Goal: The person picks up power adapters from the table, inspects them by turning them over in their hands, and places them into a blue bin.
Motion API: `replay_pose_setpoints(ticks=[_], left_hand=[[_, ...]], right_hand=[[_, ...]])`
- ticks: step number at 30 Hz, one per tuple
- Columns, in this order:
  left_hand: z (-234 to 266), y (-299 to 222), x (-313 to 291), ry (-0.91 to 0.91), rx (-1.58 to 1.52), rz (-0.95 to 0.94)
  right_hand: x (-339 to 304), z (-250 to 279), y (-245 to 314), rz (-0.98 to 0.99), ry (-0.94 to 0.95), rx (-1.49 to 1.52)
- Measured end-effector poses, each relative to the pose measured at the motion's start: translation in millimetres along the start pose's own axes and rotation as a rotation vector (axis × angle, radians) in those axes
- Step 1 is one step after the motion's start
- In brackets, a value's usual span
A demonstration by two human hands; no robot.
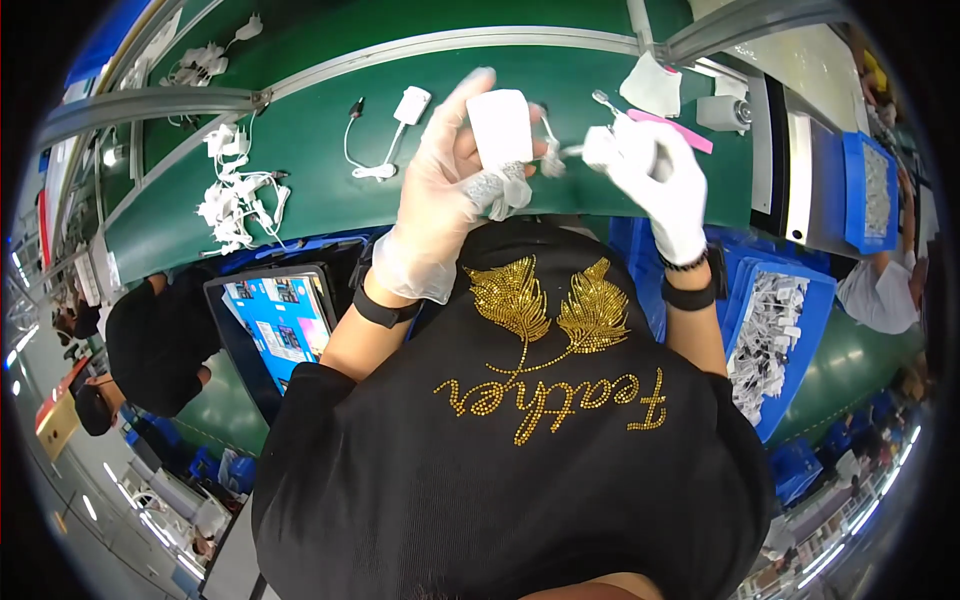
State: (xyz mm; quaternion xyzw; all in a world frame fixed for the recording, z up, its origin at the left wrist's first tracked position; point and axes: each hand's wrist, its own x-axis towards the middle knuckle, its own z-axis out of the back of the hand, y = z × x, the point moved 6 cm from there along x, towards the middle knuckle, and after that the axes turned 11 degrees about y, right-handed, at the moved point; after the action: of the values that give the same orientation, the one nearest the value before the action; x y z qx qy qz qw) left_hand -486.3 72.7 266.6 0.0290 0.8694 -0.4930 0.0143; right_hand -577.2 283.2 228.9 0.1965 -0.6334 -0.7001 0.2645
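Note:
My left hand [428, 185], in a thin clear glove, is closed around a white power adapter [500, 128]. Its white cable [497, 187] is bunched at the adapter's lower end, by my palm. To the right, my right hand [668, 185] wears a white glove, its fingers closed in a pinch. A small whitish piece [600, 148] sticks out at those fingertips toward the adapter; white on white, its kind is unclear. Another adapter [411, 105] with its cable lies on the green bench left of my left hand.
Tangled white adapters [240, 195] lie on the bench [330, 205] at the left. At the right are a white cloth [651, 85], a pink strip [680, 133] and a grey-white device [724, 113]. A blue bin [815, 320] of adapters stands beside my right arm. Metal frame bars [440, 40] cross the back.

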Motion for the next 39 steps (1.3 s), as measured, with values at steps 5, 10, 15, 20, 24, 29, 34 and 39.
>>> replay_pose_setpoints(ticks=[5,10,15,20,24,29,34,39], left_hand=[[-18.9,16.0,6.8,0.11,0.173,-0.127],[-40.5,19.3,10.8,0.178,0.198,-0.122],[-50.5,24.1,16.9,0.12,0.064,0.035],[-46.2,28.8,22.2,0.109,0.078,0.036],[-51.4,35.6,20.1,0.112,0.138,0.024],[-56.8,41.7,12.4,0.153,0.108,0.109],[-61.0,44.9,12.8,0.168,0.073,0.033],[-55.3,55.7,17.2,0.163,-0.007,0.075]], right_hand=[[-16.5,-0.9,55.0,0.137,-0.142,0.526],[-30.3,-17.9,51.9,-0.021,-0.047,0.707],[-29.0,-24.9,58.8,-0.151,-0.184,0.459],[-30.5,-21.0,45.6,-0.135,-0.106,0.149],[-33.1,-17.7,52.0,-0.185,-0.04,0.093],[-36.8,-19.4,40.5,-0.114,-0.035,0.333],[-41.5,-19.3,32.5,-0.079,-0.064,0.348],[-44.1,-18.5,37.1,-0.136,-0.107,0.258]])
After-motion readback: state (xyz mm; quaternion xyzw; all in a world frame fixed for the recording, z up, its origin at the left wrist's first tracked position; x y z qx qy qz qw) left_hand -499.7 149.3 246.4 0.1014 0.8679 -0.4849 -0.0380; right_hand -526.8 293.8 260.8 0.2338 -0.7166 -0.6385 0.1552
